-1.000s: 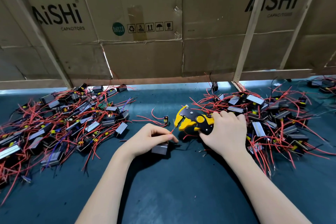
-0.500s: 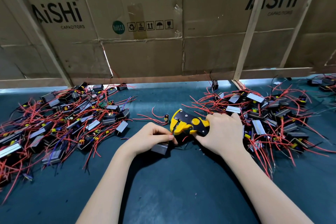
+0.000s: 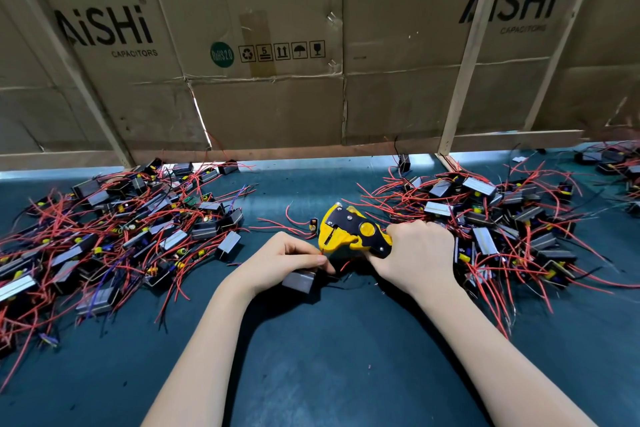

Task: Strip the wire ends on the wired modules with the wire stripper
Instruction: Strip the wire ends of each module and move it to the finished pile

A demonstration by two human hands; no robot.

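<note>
two hands (image 3: 284,258); yellow plastic stripper (image 3: 349,230)

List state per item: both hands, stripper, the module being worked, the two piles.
left hand: pinches red wire at stripper head
right hand: grips stripper handles
wire stripper: held above mat
module: under left hand
left pile: loose, tangled
right pile: loose, tangled

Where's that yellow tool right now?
The yellow wire stripper is mid-table in the head view, gripped by the right hand, its nose meeting a red wire pinched by the left hand.
</note>
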